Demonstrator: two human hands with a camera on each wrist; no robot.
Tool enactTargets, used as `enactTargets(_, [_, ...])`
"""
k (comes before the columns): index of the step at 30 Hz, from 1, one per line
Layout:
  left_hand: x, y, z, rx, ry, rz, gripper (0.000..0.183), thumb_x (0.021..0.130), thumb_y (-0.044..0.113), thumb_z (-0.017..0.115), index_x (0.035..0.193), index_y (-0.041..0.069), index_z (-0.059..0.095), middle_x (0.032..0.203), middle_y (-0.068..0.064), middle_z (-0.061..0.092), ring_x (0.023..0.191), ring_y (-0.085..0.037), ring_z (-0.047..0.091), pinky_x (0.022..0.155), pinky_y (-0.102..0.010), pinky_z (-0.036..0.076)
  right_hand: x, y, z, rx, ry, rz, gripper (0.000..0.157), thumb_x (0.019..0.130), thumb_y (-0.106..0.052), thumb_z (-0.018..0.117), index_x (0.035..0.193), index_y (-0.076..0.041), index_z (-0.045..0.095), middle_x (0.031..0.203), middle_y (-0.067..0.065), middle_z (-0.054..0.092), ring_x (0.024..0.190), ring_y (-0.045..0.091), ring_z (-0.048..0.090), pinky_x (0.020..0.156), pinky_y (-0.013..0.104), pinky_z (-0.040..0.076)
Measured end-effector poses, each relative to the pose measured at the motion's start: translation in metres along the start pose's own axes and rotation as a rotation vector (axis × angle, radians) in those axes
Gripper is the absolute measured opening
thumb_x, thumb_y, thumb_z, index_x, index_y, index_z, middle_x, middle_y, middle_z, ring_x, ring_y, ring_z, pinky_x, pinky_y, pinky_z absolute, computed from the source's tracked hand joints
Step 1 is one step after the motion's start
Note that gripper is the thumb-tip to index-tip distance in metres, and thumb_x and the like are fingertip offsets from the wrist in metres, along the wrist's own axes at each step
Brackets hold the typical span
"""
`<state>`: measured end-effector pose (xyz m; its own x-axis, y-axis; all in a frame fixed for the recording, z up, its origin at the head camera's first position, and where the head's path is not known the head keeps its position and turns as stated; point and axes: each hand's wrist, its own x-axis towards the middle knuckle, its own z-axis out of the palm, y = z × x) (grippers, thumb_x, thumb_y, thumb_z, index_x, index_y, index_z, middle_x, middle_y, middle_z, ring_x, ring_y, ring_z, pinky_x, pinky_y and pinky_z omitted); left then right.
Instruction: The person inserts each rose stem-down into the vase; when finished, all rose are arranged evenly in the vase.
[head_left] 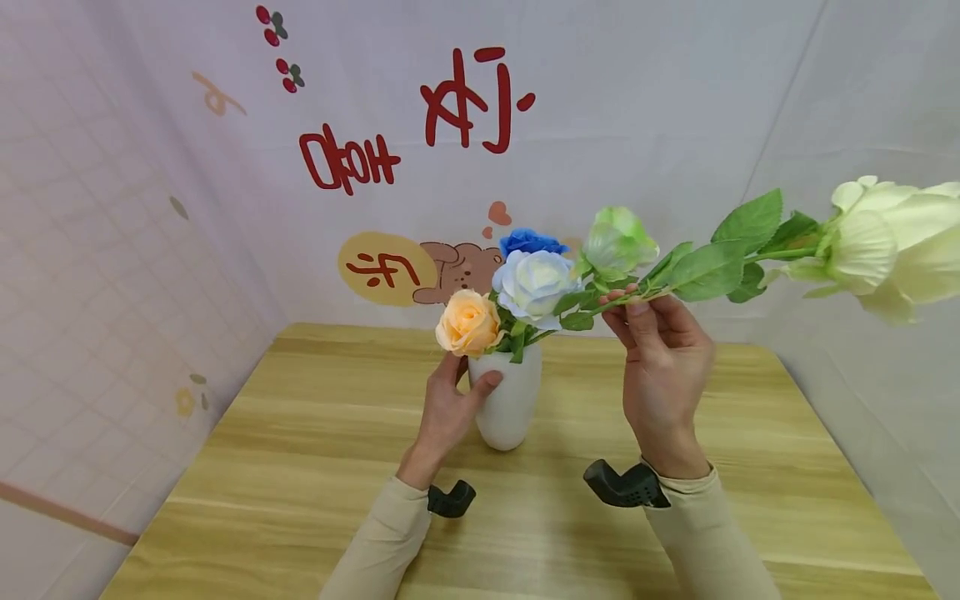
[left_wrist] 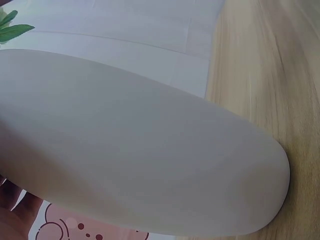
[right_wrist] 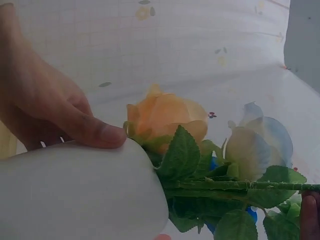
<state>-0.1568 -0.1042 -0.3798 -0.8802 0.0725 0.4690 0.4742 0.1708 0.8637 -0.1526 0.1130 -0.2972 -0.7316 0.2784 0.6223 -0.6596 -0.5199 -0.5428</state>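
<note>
A white vase (head_left: 508,404) stands on the table, and my left hand (head_left: 447,410) grips its upper side just under the rim. In my right hand (head_left: 666,371) the thumb and fingers pinch the leafy green stem of a large cream artificial flower (head_left: 900,242). This flower leans far to the right; its stem (right_wrist: 225,185) runs toward the vase mouth, where leaves hide its end. Around the mouth are a peach rose (head_left: 468,323), a pale blue rose (head_left: 536,286) and a dark blue rose (head_left: 531,242). A pale green flower (head_left: 617,242) sits behind my right fingertips; its stem is hidden.
The wooden table (head_left: 300,467) reaches a white cloth wall (head_left: 637,100) at the back, printed with red writing and a bear. More cloth hangs at the left and right. Each wrist carries a black mount (head_left: 626,483).
</note>
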Motion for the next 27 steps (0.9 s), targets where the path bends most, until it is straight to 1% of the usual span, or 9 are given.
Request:
enactTargets(2, [0.001, 0.000, 0.000, 0.001, 0.001, -0.001, 0.065, 0.091, 0.035, 0.067, 0.142, 0.002, 0.044, 0.141, -0.015, 0.050, 0.128, -0.027, 0.050, 0.107, -0.046, 0.040, -0.002, 0.004, 0.001, -0.016, -0.002, 0.003, 0.017, 0.093, 0.010, 0.056, 0.105, 0.022, 0.059, 0.097, 0.024, 0.066, 0.091, 0.034, 0.066, 0.088, 0.041, 0.055])
enactTargets(6, [0.000, 0.001, 0.000, -0.002, 0.004, -0.009, 0.066, 0.090, 0.036, 0.067, 0.141, 0.001, 0.044, 0.140, -0.016, 0.050, 0.128, -0.029, 0.050, 0.107, -0.048, 0.039, -0.006, 0.010, 0.003, -0.070, -0.004, 0.014, 0.020, 0.093, 0.009, 0.057, 0.108, 0.021, 0.060, 0.098, 0.024, 0.067, 0.090, 0.032, 0.068, 0.085, 0.040, 0.056])
enactTargets(9, [0.000, 0.001, 0.000, -0.006, 0.005, -0.003, 0.066, 0.090, 0.037, 0.068, 0.141, 0.001, 0.044, 0.140, -0.016, 0.050, 0.127, -0.029, 0.050, 0.107, -0.049, 0.039, -0.009, 0.014, 0.004, -0.109, 0.001, 0.022, 0.020, 0.093, 0.008, 0.059, 0.108, 0.020, 0.061, 0.098, 0.022, 0.067, 0.087, 0.031, 0.069, 0.083, 0.039, 0.057])
enactTargets(13, [0.000, 0.001, 0.000, -0.012, 0.006, 0.009, 0.069, 0.090, 0.041, 0.067, 0.140, 0.000, 0.045, 0.139, -0.017, 0.051, 0.126, -0.029, 0.051, 0.106, -0.050, 0.039, -0.012, 0.017, 0.006, -0.137, 0.017, 0.028, 0.019, 0.092, 0.007, 0.061, 0.107, 0.018, 0.063, 0.096, 0.021, 0.068, 0.084, 0.029, 0.070, 0.082, 0.039, 0.057])
enactTargets(16, [-0.001, 0.001, -0.001, -0.013, 0.002, 0.014, 0.072, 0.089, 0.045, 0.066, 0.141, 0.001, 0.044, 0.139, -0.016, 0.051, 0.126, -0.029, 0.052, 0.106, -0.050, 0.039, -0.014, 0.018, 0.008, -0.147, 0.010, 0.026, 0.021, 0.092, 0.007, 0.060, 0.109, 0.020, 0.062, 0.095, 0.021, 0.069, 0.084, 0.028, 0.070, 0.082, 0.038, 0.057])
enactTargets(21, [-0.001, 0.003, -0.001, -0.009, -0.003, 0.027, 0.068, 0.091, 0.039, 0.066, 0.142, 0.002, 0.043, 0.140, -0.015, 0.050, 0.127, -0.026, 0.051, 0.107, -0.046, 0.040, -0.014, 0.018, 0.011, -0.173, 0.003, 0.010, 0.020, 0.092, 0.007, 0.060, 0.107, 0.019, 0.062, 0.094, 0.022, 0.069, 0.083, 0.029, 0.069, 0.081, 0.038, 0.058])
enactTargets(24, [-0.001, 0.003, -0.001, -0.007, 0.002, 0.028, 0.067, 0.091, 0.038, 0.067, 0.142, 0.001, 0.043, 0.139, -0.016, 0.051, 0.126, -0.027, 0.052, 0.106, -0.047, 0.041, -0.012, 0.017, 0.011, -0.242, -0.001, -0.005, 0.018, 0.092, 0.004, 0.062, 0.104, 0.017, 0.064, 0.093, 0.020, 0.069, 0.083, 0.028, 0.069, 0.080, 0.038, 0.058])
enactTargets(27, [-0.002, 0.003, -0.001, -0.007, 0.004, 0.027, 0.067, 0.091, 0.038, 0.067, 0.142, 0.002, 0.044, 0.139, -0.016, 0.051, 0.126, -0.028, 0.052, 0.106, -0.048, 0.040, -0.008, 0.014, 0.011, -0.338, -0.013, -0.043, 0.018, 0.092, 0.000, 0.064, 0.104, 0.014, 0.066, 0.093, 0.019, 0.069, 0.082, 0.028, 0.068, 0.079, 0.038, 0.058])
